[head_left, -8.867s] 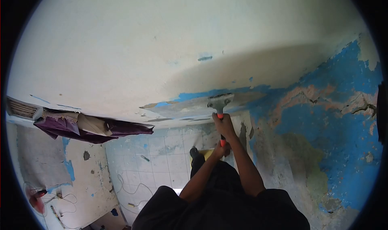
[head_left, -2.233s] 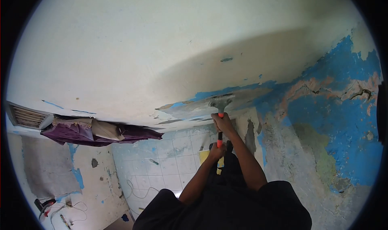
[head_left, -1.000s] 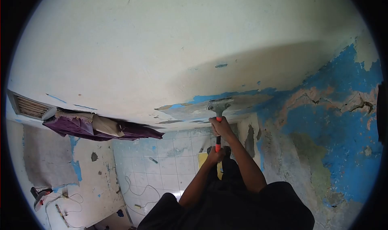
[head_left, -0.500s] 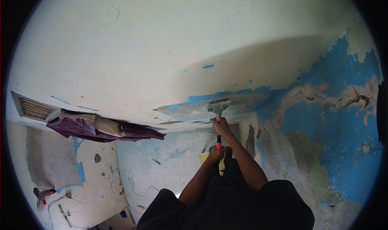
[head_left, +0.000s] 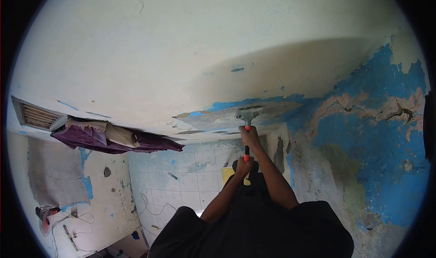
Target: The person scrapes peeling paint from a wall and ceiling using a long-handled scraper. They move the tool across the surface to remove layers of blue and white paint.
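My right hand (head_left: 249, 138) is wrapped round the upper handle of a long-handled scraper (head_left: 248, 116), just below its metal head. Lower down, my left hand (head_left: 245, 166) grips the red-and-black handle near its end. The scraper's wide blade rests against a grey, stripped patch of the wall (head_left: 218, 117), under a ragged strip of blue paint (head_left: 236, 103). Whether the blade presses hard cannot be seen.
On the left, a purple cloth (head_left: 100, 140) hangs below a slatted vent (head_left: 41, 116). To the right is a cracked blue wall (head_left: 359, 144). Below lie a tiled floor (head_left: 186, 181), a yellow object (head_left: 226, 174), a cable (head_left: 152, 211) and a red-and-black power tool (head_left: 47, 218).
The scraper and both hands sit slightly higher in the view, and the camera view has shifted a little as well. Both hands keep their hold on the handle.
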The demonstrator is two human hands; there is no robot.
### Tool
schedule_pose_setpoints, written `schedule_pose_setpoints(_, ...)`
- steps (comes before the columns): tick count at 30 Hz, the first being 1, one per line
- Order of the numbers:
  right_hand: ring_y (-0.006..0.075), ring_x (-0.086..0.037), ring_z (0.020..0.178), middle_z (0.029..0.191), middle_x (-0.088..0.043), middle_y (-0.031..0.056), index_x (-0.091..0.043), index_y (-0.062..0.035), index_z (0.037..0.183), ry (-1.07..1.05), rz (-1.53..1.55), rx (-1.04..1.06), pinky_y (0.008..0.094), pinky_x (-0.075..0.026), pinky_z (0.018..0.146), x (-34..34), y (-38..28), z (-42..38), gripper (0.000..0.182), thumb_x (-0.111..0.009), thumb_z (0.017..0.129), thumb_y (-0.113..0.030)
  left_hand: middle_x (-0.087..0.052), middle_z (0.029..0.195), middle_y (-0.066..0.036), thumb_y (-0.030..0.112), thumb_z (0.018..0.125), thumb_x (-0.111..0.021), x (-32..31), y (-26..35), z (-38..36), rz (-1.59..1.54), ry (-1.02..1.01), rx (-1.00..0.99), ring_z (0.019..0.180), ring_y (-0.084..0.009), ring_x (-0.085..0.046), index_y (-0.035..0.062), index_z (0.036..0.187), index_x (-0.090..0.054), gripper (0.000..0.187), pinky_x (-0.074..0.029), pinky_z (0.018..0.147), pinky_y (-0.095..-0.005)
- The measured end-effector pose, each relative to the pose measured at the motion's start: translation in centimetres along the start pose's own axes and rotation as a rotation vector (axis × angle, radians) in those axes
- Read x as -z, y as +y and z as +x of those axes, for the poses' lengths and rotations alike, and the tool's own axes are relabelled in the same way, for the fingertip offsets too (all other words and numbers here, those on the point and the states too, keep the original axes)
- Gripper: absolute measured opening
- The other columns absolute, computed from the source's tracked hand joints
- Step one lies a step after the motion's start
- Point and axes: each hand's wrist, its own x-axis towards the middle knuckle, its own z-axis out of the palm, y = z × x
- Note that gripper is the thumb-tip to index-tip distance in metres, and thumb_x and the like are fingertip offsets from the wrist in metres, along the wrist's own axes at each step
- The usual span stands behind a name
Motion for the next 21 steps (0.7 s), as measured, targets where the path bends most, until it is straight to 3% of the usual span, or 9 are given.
schedule_pose_setpoints(3,0.0122,-0.041,0.033,0.044,-0.041,0.0003,-0.046,-0.0059,0.055,-0.101,0.111,0.025,0.0296,-0.032,0.034,0.2,-2.4,-0.9,0.034,-0.056,0.083,-0.023,-0.052,0.052,-0.01,0.024,0.077,-0.057,1.5,4.9,-1.7,0.047,0.042,0.011,0.05,-0.0174,-0.053,-0.0048,0.062,-0.053,0.033,-0.041,0.049,-0.0363)
schedule_pose_setpoints(6,0.0122,-0.042,0.033,0.043,-0.041,0.0001,-0.045,-0.0061,0.055,-0.092,0.142,-0.021,0.0294,-0.032,0.034,0.4,-2.6,-1.2,0.034,-0.056,0.082,-0.023,-0.054,0.053,-0.012,0.025,0.076,-0.058,1.1,3.9,-1.6,0.033,-0.009,-0.021,0.052,-0.0187,-0.054,-0.006,0.062,-0.053,0.034,-0.041,0.05,-0.0366)
schedule_pose_setpoints(9,0.0102,-0.035,0.029,0.042,-0.038,-0.0009,-0.043,-0.0083,0.053,-0.033,0.093,0.059,0.027,-0.029,0.031,0.1,-0.3,0.1,0.035,-0.055,0.084,-0.02,-0.054,0.054,-0.013,0.026,0.075,-0.058,0.7,0.4,0.4,0.029,-0.02,0.025,0.052,-0.0194,-0.054,-0.0067,0.063,-0.053,0.035,-0.041,0.051,-0.0377)
schedule_pose_setpoints(12,0.0121,-0.04,0.032,0.043,-0.04,-0.0002,-0.044,-0.0073,0.054,-0.071,0.13,-0.04,0.0292,-0.031,0.033,0.4,-3.6,-1.8,0.033,-0.055,0.082,-0.02,-0.054,0.054,-0.014,0.026,0.075,-0.058,1.6,3.8,-1.7,0.104,-0.013,0.033,0.053,-0.0199,-0.054,-0.0068,0.064,-0.053,0.035,-0.042,0.053,-0.0386)
schedule_pose_setpoints(15,0.0122,-0.039,0.031,0.042,-0.04,0.0003,-0.043,-0.0073,0.053,-0.09,0.163,-0.045,0.0293,-0.03,0.032,0.6,-2.7,-1.3,0.034,-0.055,0.082,-0.02,-0.054,0.054,-0.015,0.026,0.074,-0.058,1.0,2.4,-1.1,-0.014,-0.033,0.061,0.054,-0.0219,-0.056,-0.0069,0.064,-0.054,0.035,-0.043,0.055,-0.0401)
schedule_pose_setpoints(21,0.0126,-0.037,0.03,0.04,-0.038,0.0007,-0.042,-0.007,0.051,-0.113,0.176,-0.036,0.0289,-0.03,0.032,0.7,-3.7,-1.8,0.036,-0.055,0.082,-0.019,-0.056,0.056,-0.018,0.027,0.073,-0.059,1.4,2.8,-1.4,0.094,0.004,0.007,0.058,-0.028,-0.06,-0.0072,0.065,-0.055,0.036,-0.044,0.058,-0.0413)
